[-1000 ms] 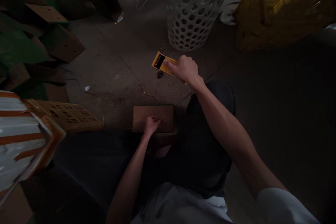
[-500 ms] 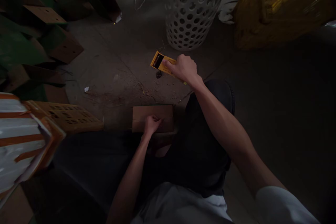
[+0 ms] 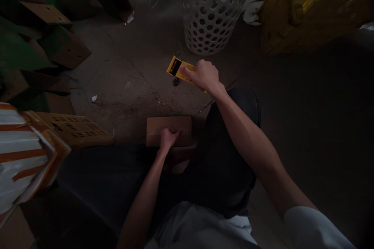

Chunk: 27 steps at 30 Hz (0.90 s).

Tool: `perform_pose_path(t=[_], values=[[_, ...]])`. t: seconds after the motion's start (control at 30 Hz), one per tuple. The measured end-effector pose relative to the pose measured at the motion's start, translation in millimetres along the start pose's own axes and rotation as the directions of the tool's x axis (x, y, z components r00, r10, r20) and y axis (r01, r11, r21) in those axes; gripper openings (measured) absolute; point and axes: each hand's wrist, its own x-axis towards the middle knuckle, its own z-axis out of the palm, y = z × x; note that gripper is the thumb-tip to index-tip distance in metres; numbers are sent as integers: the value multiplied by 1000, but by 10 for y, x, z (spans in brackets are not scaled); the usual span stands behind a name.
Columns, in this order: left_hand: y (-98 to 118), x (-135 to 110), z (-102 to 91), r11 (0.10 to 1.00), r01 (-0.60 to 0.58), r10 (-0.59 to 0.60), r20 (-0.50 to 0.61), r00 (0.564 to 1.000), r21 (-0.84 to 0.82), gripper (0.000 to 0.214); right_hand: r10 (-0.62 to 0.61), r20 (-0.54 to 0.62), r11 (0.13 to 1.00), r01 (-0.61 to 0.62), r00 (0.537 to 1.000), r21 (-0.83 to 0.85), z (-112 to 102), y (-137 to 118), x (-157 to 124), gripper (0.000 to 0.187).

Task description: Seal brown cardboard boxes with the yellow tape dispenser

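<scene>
Out over the floor, my right hand (image 3: pixel 206 76) is closed around a flat yellow packet (image 3: pixel 187 71) with a black band near its far end. The thumb presses on the packet's upper face, and the rest of the fingers wrap behind it. Between my knees lies a small brown cardboard box (image 3: pixel 153 127). My left hand (image 3: pixel 168 138) is over the box's top, with its fingers curled and pressed together; anything held in them is too small or hidden to make out.
A white perforated basket (image 3: pixel 207 27) stands ahead, with a yellow crate (image 3: pixel 277 27) to its right. Several green and brown cartons (image 3: pixel 67 46) crowd the far left. Nearer on the left are a slotted crate (image 3: pixel 78 128) and an orange-taped white package (image 3: pixel 20 155). Crumbs litter the floor (image 3: pixel 122 70).
The view has shifted very slightly, so the surroundings sit a little further left. Both hands hold nearly the same position, and the yellow packet stays in my right hand.
</scene>
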Motion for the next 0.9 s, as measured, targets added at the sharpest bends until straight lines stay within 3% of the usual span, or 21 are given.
perform_pose_path(t=[0.1,0.2,0.27,0.37,0.47,0.53,0.73,0.9], values=[[-76,12,1,983,40,-26,81,996,-180,34,11,-2,1000,-11,1000,-8,-14,-5,-8,74],[-107,11,-8,976,23,-2,97,995,-216,32,10,2,1000,-10,1000,-8,-25,-6,-12,74],[-77,-4,-11,987,-2,15,79,997,-161,32,2,2,1000,-2,1000,-7,-19,-3,-9,74],[19,-33,1,994,-49,51,-19,999,99,43,-10,-9,1000,10,1000,-10,9,6,8,75],[79,-43,16,945,-71,105,-89,991,318,52,-25,-22,1000,25,999,-14,40,13,26,77],[67,-35,11,954,-86,112,-77,991,289,48,-29,-25,999,29,999,-18,46,14,28,77],[9,-34,-31,999,-33,33,22,999,-8,37,-25,-23,1000,25,999,-15,18,18,2,73],[48,-55,-19,980,-111,119,-37,992,165,47,-28,-12,1000,28,1000,-9,13,26,-5,76]])
